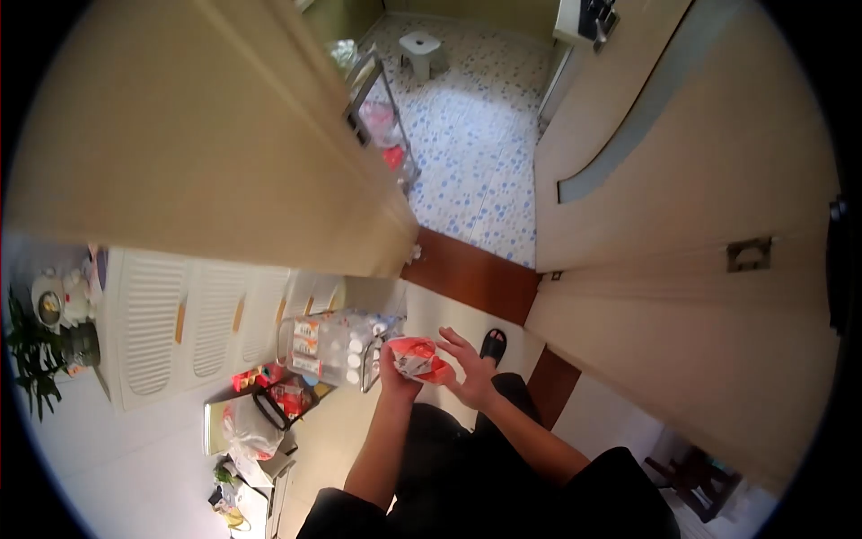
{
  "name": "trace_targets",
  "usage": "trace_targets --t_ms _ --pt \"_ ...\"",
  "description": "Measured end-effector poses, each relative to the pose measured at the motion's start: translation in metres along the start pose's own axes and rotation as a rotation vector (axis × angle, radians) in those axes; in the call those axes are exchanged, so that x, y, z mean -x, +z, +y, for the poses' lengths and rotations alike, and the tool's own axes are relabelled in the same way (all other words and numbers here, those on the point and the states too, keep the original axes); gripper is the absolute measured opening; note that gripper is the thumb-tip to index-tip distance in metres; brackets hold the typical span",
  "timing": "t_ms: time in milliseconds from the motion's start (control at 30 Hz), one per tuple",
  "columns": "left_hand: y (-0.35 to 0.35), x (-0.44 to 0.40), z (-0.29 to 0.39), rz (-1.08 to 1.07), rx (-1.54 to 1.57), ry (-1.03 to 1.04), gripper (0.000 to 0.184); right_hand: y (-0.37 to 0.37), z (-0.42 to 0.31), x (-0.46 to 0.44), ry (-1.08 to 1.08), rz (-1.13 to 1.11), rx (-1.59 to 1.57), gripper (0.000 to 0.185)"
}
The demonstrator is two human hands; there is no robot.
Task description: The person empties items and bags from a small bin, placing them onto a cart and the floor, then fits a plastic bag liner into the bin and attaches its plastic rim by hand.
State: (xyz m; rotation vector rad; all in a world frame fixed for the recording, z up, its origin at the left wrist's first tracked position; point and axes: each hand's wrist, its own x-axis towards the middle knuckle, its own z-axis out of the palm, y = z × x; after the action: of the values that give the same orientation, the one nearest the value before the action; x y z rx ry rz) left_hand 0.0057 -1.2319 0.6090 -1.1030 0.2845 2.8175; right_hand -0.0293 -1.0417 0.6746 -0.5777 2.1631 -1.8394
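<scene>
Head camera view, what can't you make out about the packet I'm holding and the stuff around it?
All in the head view:
Red-and-white packet: print too small and blurred to read.
Left hand: some fingers hidden behind the packet.
Right hand: too small to tell whether its thumb touches the packet.
Bottle pack: label wording too small.
Dark object at far right: cut off by the round picture border.

The packet [415, 357] looks like thin, crinkled plastic.
</scene>
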Motion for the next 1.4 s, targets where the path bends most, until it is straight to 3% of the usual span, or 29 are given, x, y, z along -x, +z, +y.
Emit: trace_targets --t_ms 100,333,433,767,867,933,1000,1067,1133,1267,1400 --pt "0.070 -0.029 -0.025 -0.054 0.001 -0.015 0.040 -0.049 -0.024 -0.060 -0.203 -0.039 0.063 0.066" --pt "0.234 -0.105 -0.015 -0.224 -0.052 0.004 0.045 -0.116 -0.052 -0.184 -0.316 0.130 0.180 0.071" --pt "0.283 -0.151 -0.003 -0.369 -0.220 0.018 0.053 -0.145 -0.057 -0.255 -0.354 0.172 0.239 0.066" --pt "0.452 -0.259 0.043 -0.503 -0.131 -0.191 0.065 -0.201 -0.064 -0.480 -0.434 0.315 0.397 0.035" --pt "0.472 -0.321 0.039 -0.642 -0.462 0.058 0.075 -0.218 -0.055 -0.540 -0.421 0.329 0.435 0.024" --pt "0.514 -0.346 0.051 -0.652 -0.777 0.168 0.069 -0.239 -0.047 -0.586 -0.396 0.282 0.487 0.018" --pt "0.562 -0.357 0.066 -0.552 -1.125 0.161 0.051 -0.252 -0.019 -0.632 -0.364 0.281 0.422 0.016" --pt "0.584 -0.403 0.078 -0.390 -1.114 0.205 0.069 -0.273 0.015 -0.677 -0.296 0.252 0.359 0.016" --pt "0.561 -0.456 0.074 -0.195 -0.227 -0.084 0.086 -0.294 0.036 -0.717 -0.165 0.175 0.304 0.014" --pt "0.591 -0.512 0.102 0.110 -0.214 -0.019 0.084 -0.326 0.062 -0.795 -0.003 0.130 0.194 0.016" --pt "0.604 -0.548 0.148 0.230 -0.117 0.136 0.077 -0.332 0.069 -0.878 0.054 0.023 0.143 0.017"
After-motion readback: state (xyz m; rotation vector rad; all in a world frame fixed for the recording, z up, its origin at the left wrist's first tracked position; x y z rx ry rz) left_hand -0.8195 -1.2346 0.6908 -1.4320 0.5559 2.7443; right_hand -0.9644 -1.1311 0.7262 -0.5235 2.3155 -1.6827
